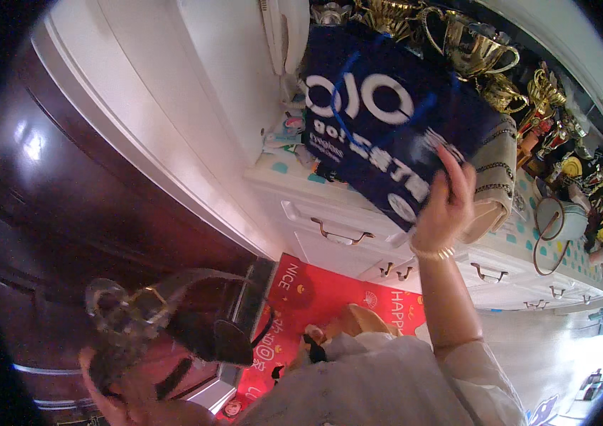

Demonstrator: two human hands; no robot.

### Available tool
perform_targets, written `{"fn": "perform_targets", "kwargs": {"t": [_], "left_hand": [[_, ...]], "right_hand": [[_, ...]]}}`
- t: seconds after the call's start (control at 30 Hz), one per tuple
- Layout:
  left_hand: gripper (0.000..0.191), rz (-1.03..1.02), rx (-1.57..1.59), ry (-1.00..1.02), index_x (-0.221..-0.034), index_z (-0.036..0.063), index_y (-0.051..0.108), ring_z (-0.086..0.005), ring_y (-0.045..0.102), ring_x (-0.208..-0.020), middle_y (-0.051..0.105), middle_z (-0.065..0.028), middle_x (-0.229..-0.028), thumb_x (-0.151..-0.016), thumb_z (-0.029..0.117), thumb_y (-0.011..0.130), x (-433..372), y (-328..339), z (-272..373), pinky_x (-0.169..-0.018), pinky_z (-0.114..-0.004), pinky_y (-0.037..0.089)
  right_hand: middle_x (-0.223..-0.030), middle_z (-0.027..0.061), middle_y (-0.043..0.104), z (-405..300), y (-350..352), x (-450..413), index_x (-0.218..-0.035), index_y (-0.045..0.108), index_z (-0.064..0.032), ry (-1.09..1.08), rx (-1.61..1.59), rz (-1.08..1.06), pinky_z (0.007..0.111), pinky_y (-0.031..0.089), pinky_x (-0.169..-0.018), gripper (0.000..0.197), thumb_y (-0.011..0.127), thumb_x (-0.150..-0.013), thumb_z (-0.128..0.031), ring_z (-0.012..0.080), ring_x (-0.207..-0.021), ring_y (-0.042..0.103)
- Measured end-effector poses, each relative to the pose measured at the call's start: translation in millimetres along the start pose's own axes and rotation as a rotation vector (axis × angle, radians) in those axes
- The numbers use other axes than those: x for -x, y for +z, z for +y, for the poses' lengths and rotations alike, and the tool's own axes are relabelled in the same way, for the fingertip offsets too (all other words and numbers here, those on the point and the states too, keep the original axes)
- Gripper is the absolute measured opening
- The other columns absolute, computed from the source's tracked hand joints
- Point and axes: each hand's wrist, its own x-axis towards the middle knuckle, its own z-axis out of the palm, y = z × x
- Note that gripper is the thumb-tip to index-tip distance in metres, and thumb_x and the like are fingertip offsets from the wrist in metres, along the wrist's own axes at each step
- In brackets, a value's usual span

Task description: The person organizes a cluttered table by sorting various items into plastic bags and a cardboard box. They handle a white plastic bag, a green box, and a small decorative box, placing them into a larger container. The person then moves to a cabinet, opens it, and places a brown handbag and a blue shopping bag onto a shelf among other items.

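Observation:
My right hand (446,205), blurred and wearing a gold-coloured bracelet (433,253), is at the lower right edge of a navy paper shopping bag (355,58). Its fingers overlap the bag's printed front; whether they grip it cannot be made out. Blue cord handles (336,101) hang loose over that front. Close behind the hand is a beige quilted handbag (485,205) with chain trim. Low on the left, my left hand (115,396) is closed around a blurred dark item (216,330) with a translucent band (104,298) and a gold-coloured buckle (147,301). Its exact kind is unclear.
A white cabinet (301,223) with metal handles carries several gold-coloured trophies (466,45) and a small pale bag (560,218). A dark, glossy door (94,186) rises on the left. Below lies a red mat (328,287) bearing writing.

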Motion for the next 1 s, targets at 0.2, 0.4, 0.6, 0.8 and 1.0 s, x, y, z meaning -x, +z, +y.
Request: {"fn": "perform_targets", "kwargs": {"t": [0.2,0.4,0.6,0.8,1.0], "left_hand": [[0.042,-0.236,0.049,0.019,-0.121,0.0009,0.037,-0.0011,0.035,-0.043,0.053,-0.0035,-0.071,-0.086,0.025,0.042,-35,-37,9,-0.043,-0.015,0.029],[0.053,-0.034,-0.073,0.049,-0.128,-0.0014,0.027,-0.0081,0.048,-0.059,0.053,-0.0078,-0.087,-0.085,0.025,0.045,-43,36,-10,-0.053,-0.02,0.04],[0.065,-0.476,0.317,-0.283,-0.13,-0.0033,0.016,-0.0104,0.048,-0.049,0.051,-0.0183,-0.094,-0.081,0.02,0.053,-41,74,-16,-0.04,-0.023,0.039],[0.036,-0.538,0.418,-0.325,-0.091,-0.0015,0.03,-0.0108,0.043,-0.036,0.049,-0.0097,-0.05,-0.074,0.008,0.06,-42,128,-9,-0.032,-0.023,0.032],[0.052,-0.388,0.541,0.075,-0.125,-0.0054,0.025,-0.0251,0.047,-0.088,0.051,-0.0175,-0.098,-0.086,0.024,0.044,-55,147,-6,-0.079,-0.037,0.038]], "right_hand": [[-0.095,0.0114,0.054,26,80,-1,-0.097,0.06,-0.0045,-0.003,-0.058,-0.107,0.027,0.035,-0.085,0.028,0.047,-0.074,0.007,0.0235,-0.09,0.051],[-0.111,0.0163,0.043,40,91,8,-0.1,0.06,-0.0123,-0.095,-0.036,-0.199,0.036,0.031,-0.092,0.033,0.058,-0.069,-0.002,0.0317,-0.104,0.042],[-0.121,0.0166,0.036,43,62,-1,-0.102,0.059,-0.0139,-0.263,0.022,-0.209,0.039,0.03,-0.093,0.041,0.064,-0.062,-0.004,0.032,-0.11,0.038],[-0.116,0.0166,0.042,-39,26,39,-0.104,0.057,-0.0081,-0.041,-0.673,-0.5,0.038,0.032,-0.09,0.035,0.064,-0.07,-0.013,0.0296,-0.108,0.041],[-0.064,0.0095,0.057,-7,0,55,-0.109,0.046,-0.0009,0.446,-0.694,-1.064,0.026,0.04,-0.044,0.038,0.056,-0.077,-0.018,0.0138,-0.048,0.049]]}}
